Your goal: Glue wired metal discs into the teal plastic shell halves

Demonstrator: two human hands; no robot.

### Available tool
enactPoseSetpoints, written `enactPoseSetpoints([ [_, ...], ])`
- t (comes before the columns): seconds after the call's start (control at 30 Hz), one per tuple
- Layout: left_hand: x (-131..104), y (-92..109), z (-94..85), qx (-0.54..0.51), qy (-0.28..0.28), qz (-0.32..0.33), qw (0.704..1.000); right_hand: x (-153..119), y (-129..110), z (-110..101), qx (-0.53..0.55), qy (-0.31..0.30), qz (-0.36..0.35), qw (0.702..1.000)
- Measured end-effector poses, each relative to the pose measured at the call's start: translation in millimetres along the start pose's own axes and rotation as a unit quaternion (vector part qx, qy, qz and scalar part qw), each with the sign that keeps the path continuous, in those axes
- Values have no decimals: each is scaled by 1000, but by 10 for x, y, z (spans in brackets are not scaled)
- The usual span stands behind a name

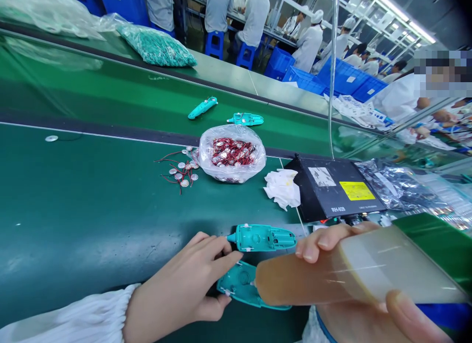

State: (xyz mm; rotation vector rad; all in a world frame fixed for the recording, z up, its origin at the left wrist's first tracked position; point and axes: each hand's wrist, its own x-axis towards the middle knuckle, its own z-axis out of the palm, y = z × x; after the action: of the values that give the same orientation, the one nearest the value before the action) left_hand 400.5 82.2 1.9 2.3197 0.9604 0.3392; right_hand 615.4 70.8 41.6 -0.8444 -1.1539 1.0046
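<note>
My left hand (184, 289) pinches the near teal plastic shell (241, 284), its thumb on one edge and fingers over the other. Around a large glue bottle (295, 279), translucent and filled with amber liquid, the fingers of my right hand (368, 294) are closed. The bottle lies tilted sideways, and its thin tip points into the near shell; whether it touches cannot be seen. The bottle covers part of that shell. Just beyond lies a second teal shell (263, 237), open side up, close to my left fingertips.
A plastic bag (232, 175) holds small metal discs with red wires; several loose discs (184, 183) lie left of it. Crumpled tissue (283, 188) sits beside a black box (339, 190). Two teal pieces (202, 108) rest on the green belt (155, 104). People work behind.
</note>
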Motion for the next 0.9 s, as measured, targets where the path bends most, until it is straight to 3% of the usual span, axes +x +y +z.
enactPoseSetpoints([
  [0.23, -3, -21, 37, -4, 15, 7, 1000, 1, -27, 18, -24, -3, 10, 1000],
  [0.9, 29, 0, 21, 0, 3, -11, 1000, -2, 146, -67, -46, 27, -52, 997],
])
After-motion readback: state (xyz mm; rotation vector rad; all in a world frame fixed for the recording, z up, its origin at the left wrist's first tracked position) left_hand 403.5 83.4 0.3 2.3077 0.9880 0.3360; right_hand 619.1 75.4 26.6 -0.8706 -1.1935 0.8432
